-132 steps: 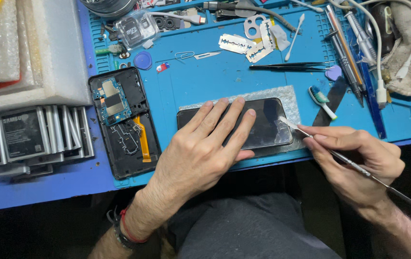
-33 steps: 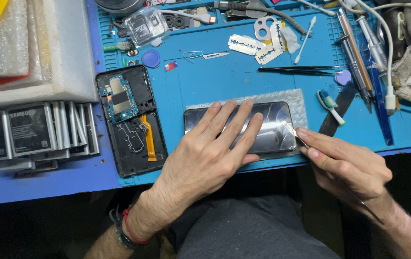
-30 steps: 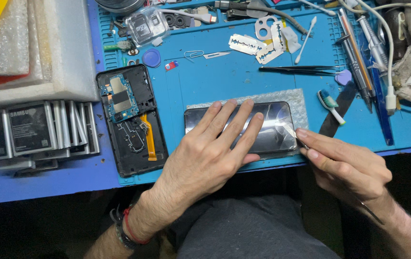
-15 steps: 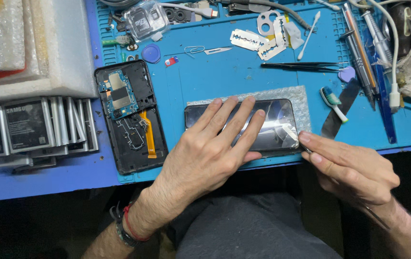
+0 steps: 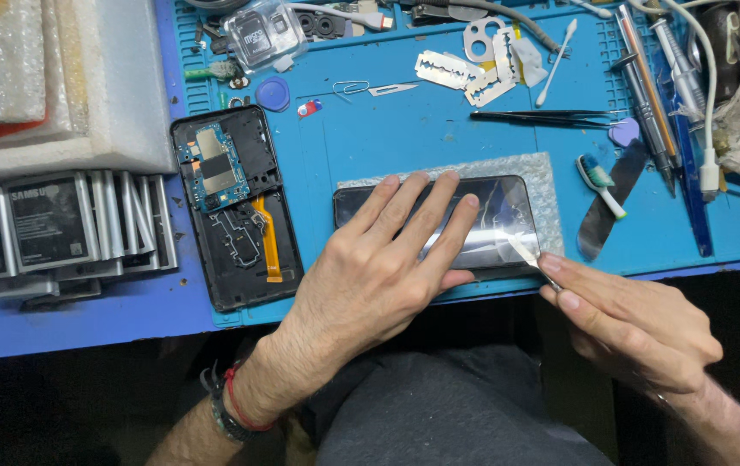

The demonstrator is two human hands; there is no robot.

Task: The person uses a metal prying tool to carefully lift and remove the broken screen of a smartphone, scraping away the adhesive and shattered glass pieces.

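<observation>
From the head view, the screen (image 5: 482, 226), a dark glass panel, lies flat on a strip of bubble wrap (image 5: 542, 177) near the front edge of the blue mat (image 5: 387, 138), its long axis running from 9 o'clock to 3 o'clock across the person's lap. The left hand (image 5: 378, 267) lies spread and flat on the screen's 9 o'clock half, fingers fanned toward 1 o'clock, pressing rather than gripping; nothing is held in it. The right hand (image 5: 633, 324) sits at 4 o'clock from the screen, just off the mat's front edge, fingers pinched on a thin blade (image 5: 527, 252) whose tip points toward 10 o'clock and meets the screen at its lower 3 o'clock corner, where a pale film seems to lift; whether the tip is under the film or only on it cannot be told. So the left hand covers the screen itself, while the right hand is the nearer one to the free corner, and the blade lies at a slant to the long axis. At 9 o'clock from the left hand, an opened phone body (image 5: 236, 207) lies with its long axis 12 to 6. At 3 o'clock from the screen rest a toothbrush (image 5: 601, 183) and a dark spudger (image 5: 611, 203); tweezers (image 5: 551, 116) and razor blades (image 5: 452, 71) lie at 12 o'clock.
</observation>
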